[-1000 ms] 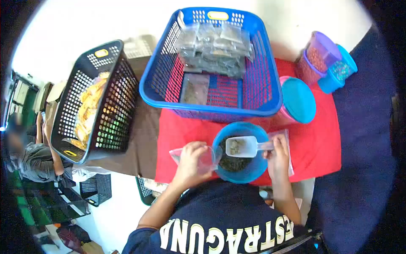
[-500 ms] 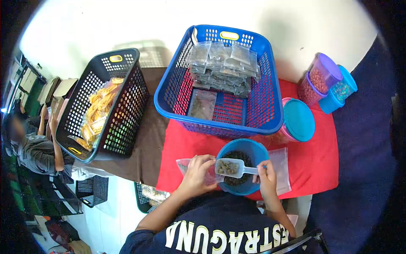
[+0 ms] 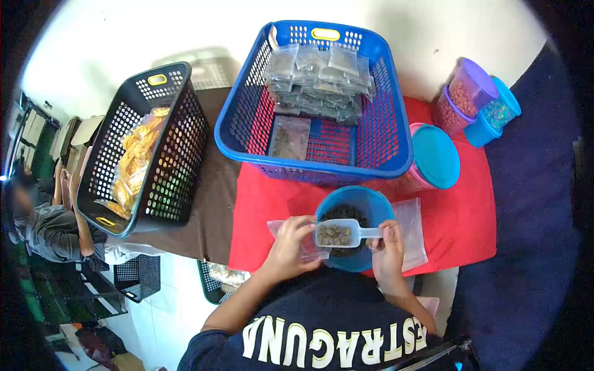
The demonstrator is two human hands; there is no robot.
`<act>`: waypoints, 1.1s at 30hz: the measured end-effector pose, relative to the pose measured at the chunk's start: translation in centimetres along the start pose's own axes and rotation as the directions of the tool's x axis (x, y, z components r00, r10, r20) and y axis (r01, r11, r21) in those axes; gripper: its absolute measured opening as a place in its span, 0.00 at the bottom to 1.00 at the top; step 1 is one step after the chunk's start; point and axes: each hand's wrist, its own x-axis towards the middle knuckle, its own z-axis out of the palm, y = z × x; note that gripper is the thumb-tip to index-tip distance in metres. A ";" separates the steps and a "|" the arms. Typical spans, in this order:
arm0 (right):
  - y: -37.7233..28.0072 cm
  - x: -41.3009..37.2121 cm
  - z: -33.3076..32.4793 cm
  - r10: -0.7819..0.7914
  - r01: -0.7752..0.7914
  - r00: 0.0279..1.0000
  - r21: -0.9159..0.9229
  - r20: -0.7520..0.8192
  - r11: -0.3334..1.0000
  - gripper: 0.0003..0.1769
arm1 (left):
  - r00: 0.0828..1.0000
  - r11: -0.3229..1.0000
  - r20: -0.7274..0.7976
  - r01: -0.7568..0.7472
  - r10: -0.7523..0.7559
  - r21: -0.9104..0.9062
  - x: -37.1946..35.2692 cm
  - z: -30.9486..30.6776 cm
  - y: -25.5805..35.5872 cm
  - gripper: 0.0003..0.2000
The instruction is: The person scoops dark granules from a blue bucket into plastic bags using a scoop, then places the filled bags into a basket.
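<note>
My left hand pinches a clear plastic bag at the left side of a blue bucket. Between the fingers and thumb of my right hand is the handle of a translucent white scoop. Small greenish-brown pieces fill much of its bowl. The scoop is level above the bucket, its front edge right at my left fingers and the bag's mouth. Dark loose pieces lie inside the bucket, partly hidden under the scoop.
Behind the bucket stands a blue basket stacked with filled clear packets. A black basket of yellow snack packs is on the left. Lidded tubs stand right. Flat plastic bags lie beside the bucket. Another person sits far left.
The view has tilted, so the baskets and bucket appear higher in the picture. The loaded scoop looks slightly larger and stays beside the bag. Both hands keep their holds.
</note>
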 end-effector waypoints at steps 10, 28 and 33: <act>-1.3 -0.6 0.0 -0.129 0.116 0.992 -0.360 -0.014 0.926 0.09 | 0.999 0.999 -0.043 -0.032 0.033 0.022 0.0 0.2 -0.1 0.47; -1.9 -0.9 0.6 -0.129 0.164 0.986 -0.466 0.108 0.869 0.07 | 1.000 0.996 0.021 -0.024 0.023 0.081 -0.5 0.4 -0.2 0.46; -2.3 -0.8 0.3 -0.041 0.075 0.995 -0.424 0.088 0.903 0.08 | 0.999 0.997 0.024 -0.039 0.038 0.061 -0.8 0.5 -0.3 0.46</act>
